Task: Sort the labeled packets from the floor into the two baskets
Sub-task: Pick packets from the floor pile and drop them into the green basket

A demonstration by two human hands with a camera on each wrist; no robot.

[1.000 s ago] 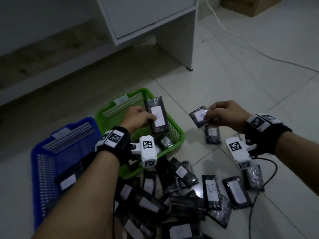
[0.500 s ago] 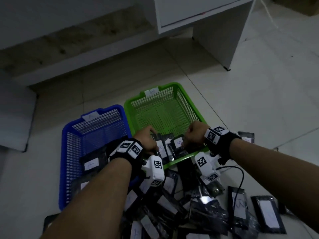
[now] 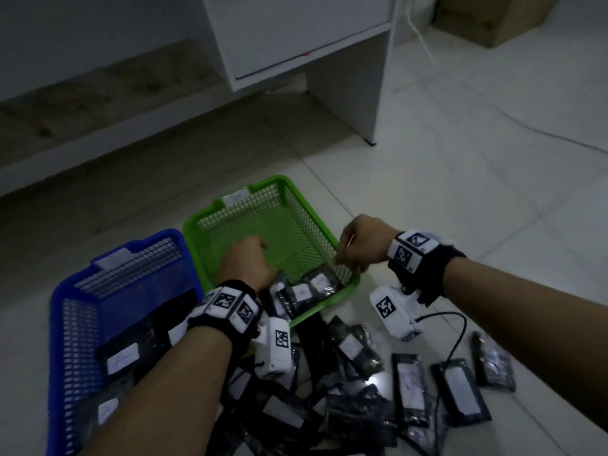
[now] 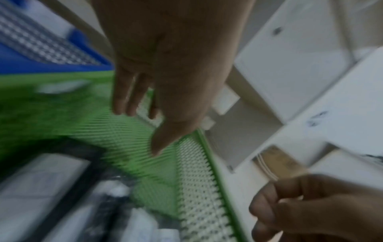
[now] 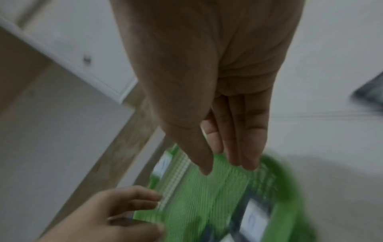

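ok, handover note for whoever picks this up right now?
Left hand: empty, fingers relaxed, over the green basket.
Right hand: empty, fingers loose, above that basket's right rim.
Done: a few packets lie in the green basket's near end; some lie in the blue basket.
Left: a large floor pile in front of the baskets needs sorting by label.

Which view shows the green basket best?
Head view: the whole green basket shows, rim, mesh walls, white tag and packets at its near end. Left wrist view gives only blurred mesh and one rim; right wrist view a smeared part with a packet.
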